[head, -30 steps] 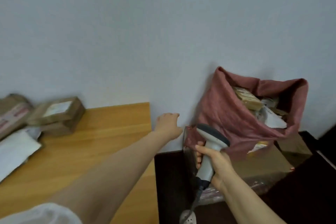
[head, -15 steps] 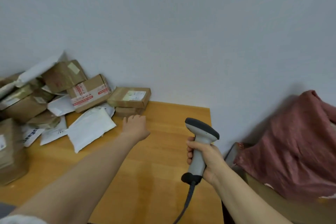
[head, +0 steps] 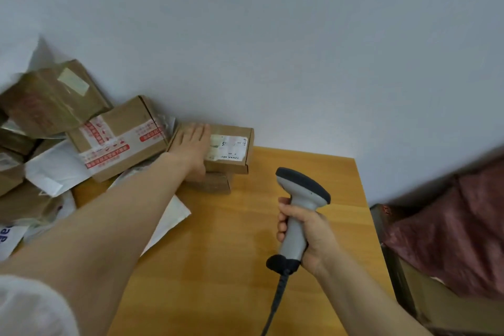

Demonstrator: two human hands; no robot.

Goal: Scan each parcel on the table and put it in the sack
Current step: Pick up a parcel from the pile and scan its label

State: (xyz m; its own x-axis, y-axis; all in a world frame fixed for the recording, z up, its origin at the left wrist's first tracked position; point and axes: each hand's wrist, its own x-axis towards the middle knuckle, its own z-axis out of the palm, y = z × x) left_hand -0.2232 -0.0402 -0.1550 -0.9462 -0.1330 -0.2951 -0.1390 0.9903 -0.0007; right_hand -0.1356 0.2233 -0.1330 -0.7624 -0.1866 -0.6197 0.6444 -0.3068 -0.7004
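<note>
Above the table [head: 245, 254] the right hand [head: 308, 229] grips a scanner [head: 300, 194], while at its far edge the left hand [head: 192, 148] lies straight-fingered on a labelled parcel [head: 231, 148]; lifting before gripping could drop it.

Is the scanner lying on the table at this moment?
No, the right hand grips the scanner by its handle and holds it upright above the table.
</note>
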